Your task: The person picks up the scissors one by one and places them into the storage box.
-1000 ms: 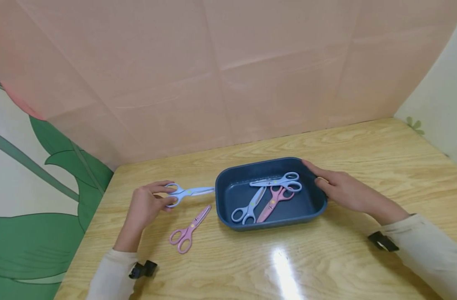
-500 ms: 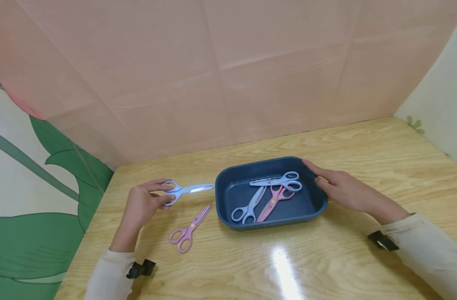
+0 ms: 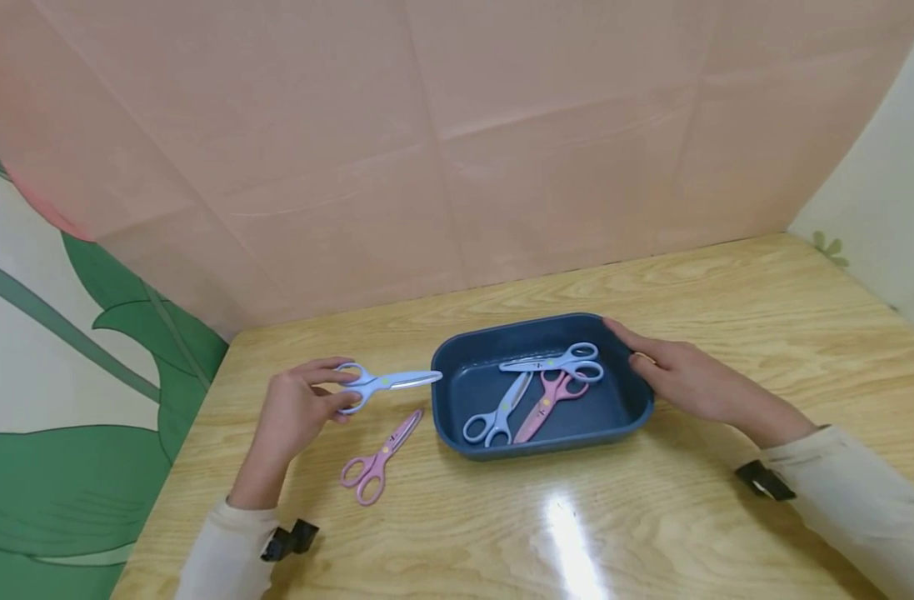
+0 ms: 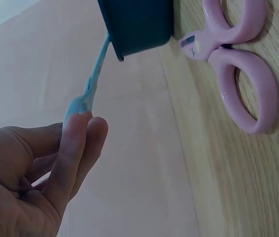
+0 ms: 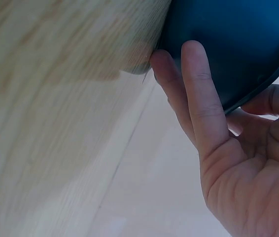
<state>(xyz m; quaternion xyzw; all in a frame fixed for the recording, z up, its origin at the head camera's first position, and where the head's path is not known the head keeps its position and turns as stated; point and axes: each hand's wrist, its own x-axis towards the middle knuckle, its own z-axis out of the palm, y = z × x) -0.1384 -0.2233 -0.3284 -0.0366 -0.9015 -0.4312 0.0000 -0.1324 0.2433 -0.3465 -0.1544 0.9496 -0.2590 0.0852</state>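
Observation:
My left hand (image 3: 299,408) pinches a pair of light blue scissors (image 3: 404,380) by the finger loops, thumb on one side. The scissors are held off the table, blades pointing right, the tip overlapping the left rim of a dark blue bin (image 3: 457,451). In the left wrist view the blue scissors (image 4: 94,79) appear edge-on; whether the tip touches the rim I cannot tell. My right hand (image 3: 689,379) grips the bin's right end, thumb over the rim and fingers (image 5: 203,94) along the outer wall. Pink scissors (image 3: 382,458) lie on the table below my left hand.
Inside the bin are two light blue scissors (image 3: 557,364) and one pink pair (image 3: 544,408), partly overlapping. A wood-grain table (image 3: 442,533) carries everything. Behind it hangs a pinkish sheet (image 3: 442,167), with a leaf-patterned wall (image 3: 104,333) on the left.
My left hand and its blue scissors first shift slightly left, then back right, bringing the tip over the bin's left rim. The right hand, bin and other scissors stay put.

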